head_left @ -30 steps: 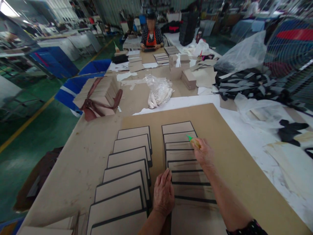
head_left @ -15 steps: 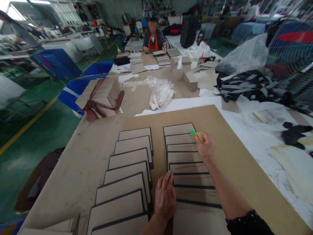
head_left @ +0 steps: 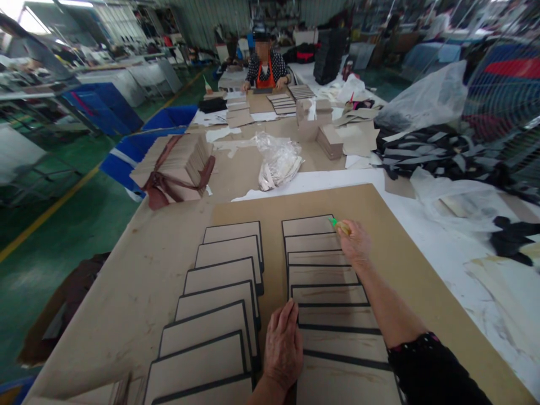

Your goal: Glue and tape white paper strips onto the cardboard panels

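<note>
Two columns of overlapping grey card panels with black edges lie on a brown board [head_left: 392, 247]. My right hand [head_left: 355, 243] is closed around a small yellowish bottle with a green tip [head_left: 340, 226], its tip at the farthest panel of the right column [head_left: 324, 275]. My left hand [head_left: 284, 346] rests flat, fingers together, between the two columns near the front, touching the edge of the left column [head_left: 219, 304].
A tied bundle of cards [head_left: 175, 163] and a clear plastic bag [head_left: 276, 160] lie beyond the board. Black strips and plastic sheets [head_left: 442, 149] fill the right side. Another person in an orange apron [head_left: 265, 67] works at the table's far end. Blue bins [head_left: 139, 140] stand left.
My right hand with the bottle has moved up the right column, from about the third panel to the farthest one. My left hand has stayed put.
</note>
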The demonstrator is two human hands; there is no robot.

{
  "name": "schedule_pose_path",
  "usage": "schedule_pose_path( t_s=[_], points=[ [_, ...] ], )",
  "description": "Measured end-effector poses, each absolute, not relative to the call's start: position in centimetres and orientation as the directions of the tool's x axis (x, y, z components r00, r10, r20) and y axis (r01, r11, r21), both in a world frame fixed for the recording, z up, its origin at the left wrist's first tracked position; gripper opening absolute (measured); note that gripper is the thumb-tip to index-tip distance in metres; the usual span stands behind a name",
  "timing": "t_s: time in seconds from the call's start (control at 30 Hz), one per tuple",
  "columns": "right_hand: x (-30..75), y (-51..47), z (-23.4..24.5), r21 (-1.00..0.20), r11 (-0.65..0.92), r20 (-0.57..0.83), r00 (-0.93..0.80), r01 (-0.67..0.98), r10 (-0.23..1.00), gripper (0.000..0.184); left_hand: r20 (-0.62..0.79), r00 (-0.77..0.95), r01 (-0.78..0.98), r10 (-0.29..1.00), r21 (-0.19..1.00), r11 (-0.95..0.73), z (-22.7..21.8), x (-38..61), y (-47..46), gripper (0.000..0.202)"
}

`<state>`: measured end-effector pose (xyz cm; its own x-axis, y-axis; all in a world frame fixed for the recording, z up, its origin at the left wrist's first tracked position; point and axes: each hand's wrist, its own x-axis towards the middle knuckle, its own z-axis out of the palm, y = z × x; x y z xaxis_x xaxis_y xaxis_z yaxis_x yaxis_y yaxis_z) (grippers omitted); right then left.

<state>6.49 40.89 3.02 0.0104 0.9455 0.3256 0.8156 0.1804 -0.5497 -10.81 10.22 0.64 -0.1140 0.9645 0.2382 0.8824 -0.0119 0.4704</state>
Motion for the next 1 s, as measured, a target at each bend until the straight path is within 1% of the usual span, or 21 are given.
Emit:
schedule_pose_path(
  t_s=[0.23,0.57,1.0],
  points=[
    [6.1,40.9,4.0,-0.517,0.201,0.301,-0.042,0.832,0.953,0.027,0.196,-0.119,0.884,0.973,0.466,0.014,0.4,-10.8,10.1,0.059],
    [1.4,39.0,3.6,-0.558,0.292,0.283,-0.153,0.777,0.947,0.025,0.201,-0.131,0.884,0.971,0.467,0.023,0.1,-10.6,10.0,0.06],
    [-3.4,37.0,4.2,-0.567,0.377,0.265,-0.271,0.732,0.925,0.022,0.191,-0.139,0.881,0.972,0.472,0.033,0.2,-10.7,10.0,0.062]
  ],
)
